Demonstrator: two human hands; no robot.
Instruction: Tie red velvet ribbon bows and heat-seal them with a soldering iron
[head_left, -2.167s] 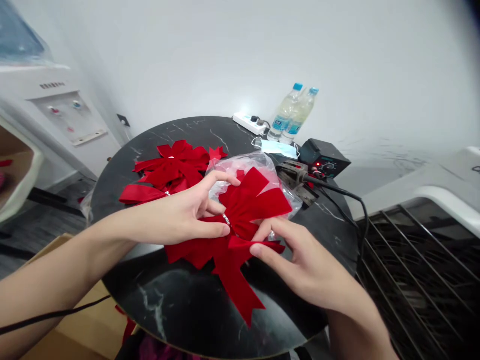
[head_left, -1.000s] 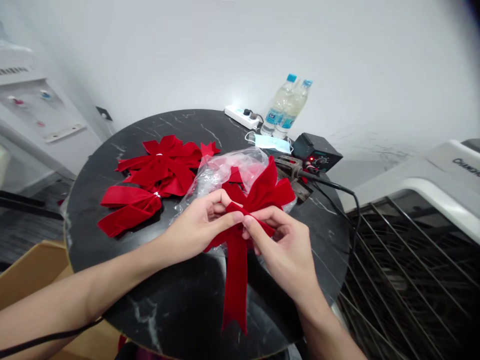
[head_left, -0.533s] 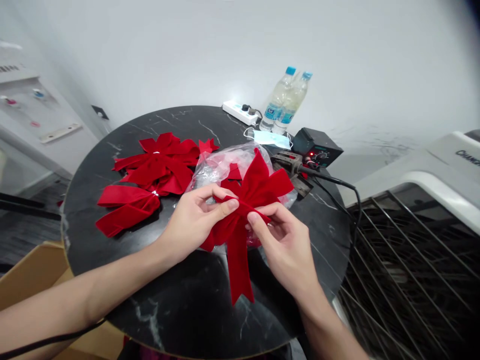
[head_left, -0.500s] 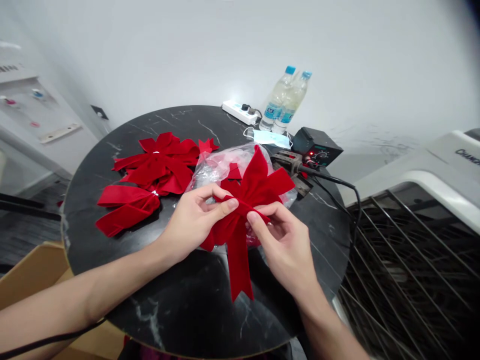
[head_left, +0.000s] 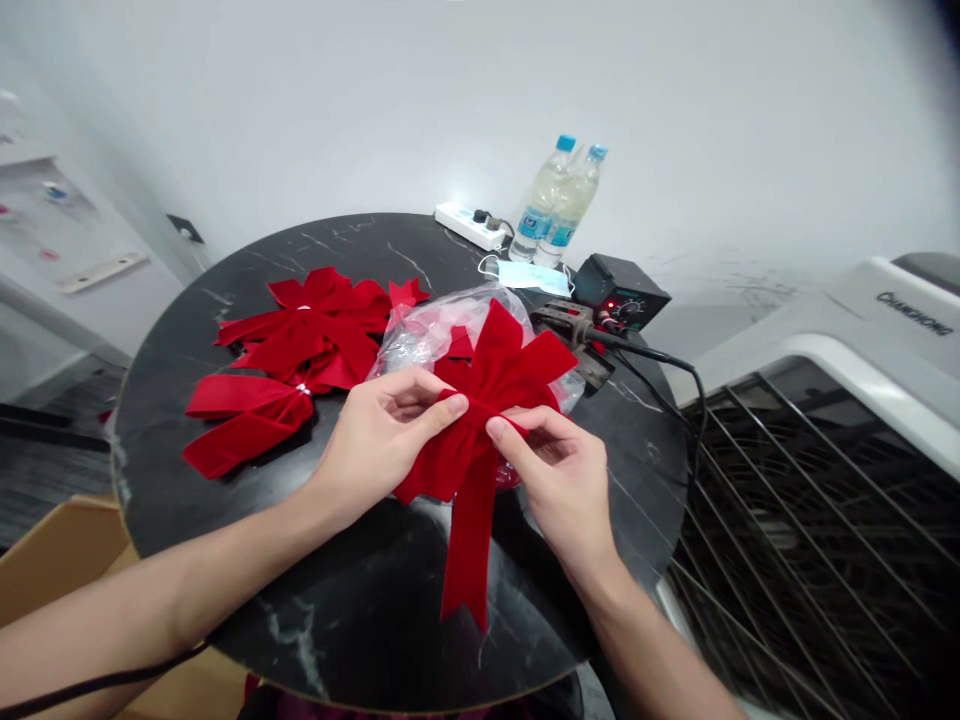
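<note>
A: What is at the center?

B: A red bow, held above the middle of a round black table, one forked tail hanging toward the near edge.

A: And the hands?

B: The left hand pinches one end of a narrow red band across the bow's front; the right hand pinches the other.

A: Around them?

B: A crumpled clear plastic bag lies just behind the bow. More red bows are spread toward the left edge.

A: Along the far edge?

B: A white power strip, two bottles with blue caps and, in front of these, a pale blue mask. A black box, red light lit, sits toward the right edge.
</note>
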